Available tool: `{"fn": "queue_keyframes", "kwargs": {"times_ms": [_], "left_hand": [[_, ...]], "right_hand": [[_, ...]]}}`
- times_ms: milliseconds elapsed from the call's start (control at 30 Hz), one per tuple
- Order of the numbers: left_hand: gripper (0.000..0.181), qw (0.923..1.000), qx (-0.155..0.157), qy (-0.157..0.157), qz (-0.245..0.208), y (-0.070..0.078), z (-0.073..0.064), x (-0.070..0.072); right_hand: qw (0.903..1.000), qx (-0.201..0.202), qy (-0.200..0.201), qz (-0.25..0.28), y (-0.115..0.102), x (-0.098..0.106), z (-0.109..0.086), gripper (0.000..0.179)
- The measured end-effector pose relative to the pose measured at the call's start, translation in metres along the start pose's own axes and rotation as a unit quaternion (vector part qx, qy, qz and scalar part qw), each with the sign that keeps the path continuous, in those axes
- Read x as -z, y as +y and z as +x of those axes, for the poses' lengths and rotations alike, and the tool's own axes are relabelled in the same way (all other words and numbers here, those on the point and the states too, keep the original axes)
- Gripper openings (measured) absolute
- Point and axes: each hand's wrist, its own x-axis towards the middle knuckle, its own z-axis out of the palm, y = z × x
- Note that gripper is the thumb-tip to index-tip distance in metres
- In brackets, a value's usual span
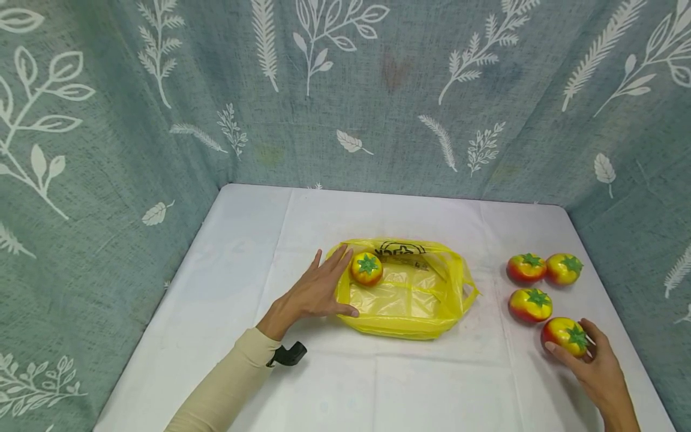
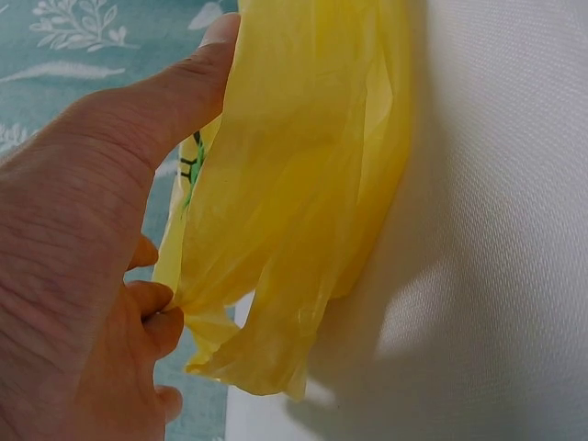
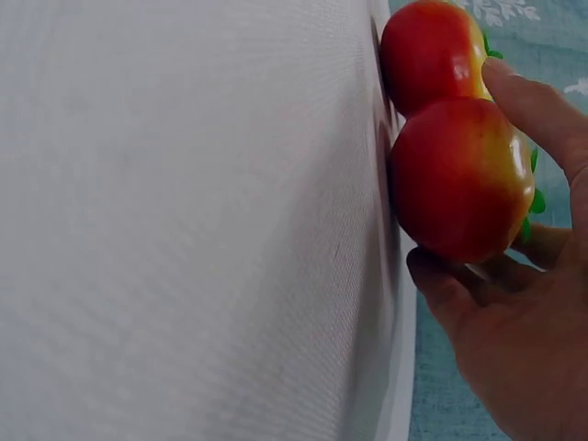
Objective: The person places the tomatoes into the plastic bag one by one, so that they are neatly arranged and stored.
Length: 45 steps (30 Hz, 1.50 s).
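A yellow plastic bag point(image 1: 399, 329) lies on the table with its mouth spread wide. One red-and-yellow toy tomato point(image 1: 367, 269) with a green leafy top sits inside at its left end. My left hand point(image 1: 318, 288) rests against the bag's left side, fingers stretched out and thumb across the near rim; the left wrist view has the thumb along the yellow plastic point(image 2: 294, 184). At the right of the table, my right hand point(image 1: 596, 360) holds another toy tomato point(image 1: 564, 336) between thumb and fingers. In the right wrist view that tomato point(image 3: 459, 179) is close to the white tabletop.
Three more toy tomatoes stand behind the right hand: a near one point(image 1: 531, 305), a back-left one point(image 1: 526, 267) and a back-right one point(image 1: 564, 269). A white cloth covers the table point(image 1: 432, 384). Leaf-patterned green curtains point(image 1: 367, 150) hang behind and at both sides.
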Motion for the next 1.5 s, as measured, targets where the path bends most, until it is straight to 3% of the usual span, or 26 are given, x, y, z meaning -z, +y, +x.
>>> {"fn": "queue_keyframes", "kwargs": {"times_ms": [333,1500], "left_hand": [[0.133,1.0000,-0.003,0.003,0.000,0.0005,0.0004,0.0004],[0.131,0.9998,-0.013,0.012,0.002,0.0002,0.0007,-0.0010]], "right_hand": [[0.9997,0.004,-0.011,-0.022,-0.0003,0.0030,0.0011,0.109],[0.9993,-0.002,0.025,-0.026,-0.0024,0.0060,-0.0060,0.104]]}}
